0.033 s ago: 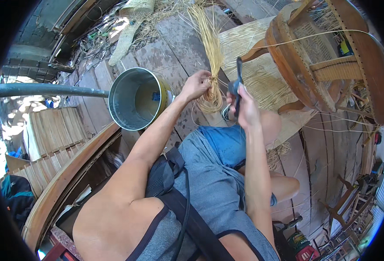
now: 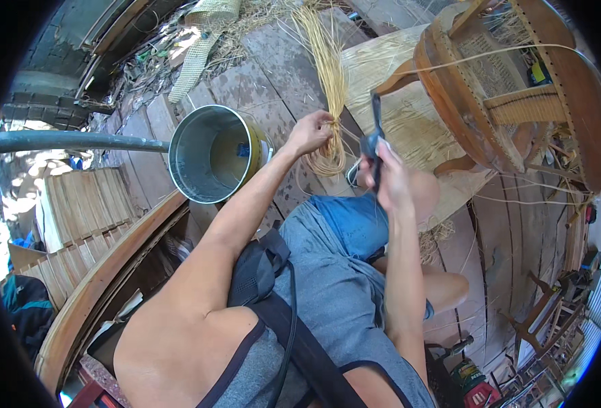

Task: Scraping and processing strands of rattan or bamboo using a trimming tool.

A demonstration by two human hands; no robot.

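Note:
My left hand (image 2: 310, 133) is closed round the tied neck of a bundle of yellow cane strands (image 2: 325, 64). The strands run away to the far side, and coiled loops hang out below my fingers. To the right of the bundle, my right hand (image 2: 390, 178) is closed on a dark, narrow tool (image 2: 374, 139) with a wider middle, held upright and apart from the cane. Blur hides the tool's exact kind. My blue-covered knee (image 2: 348, 228) lies below both hands.
Left of my forearm stands a metal bucket (image 2: 179, 163) with liquid inside; a grey pole (image 2: 82, 141) reaches its rim. An overturned wooden chair (image 2: 463, 115) rests at the right on a pale sheet (image 2: 409, 102). Cane scraps (image 2: 253, 41) litter the far floor. Curved wooden furniture (image 2: 103, 279) is at lower left.
My right hand has shifted slightly down and to the right with the dark tool. My left hand stays almost in place on the cane bundle.

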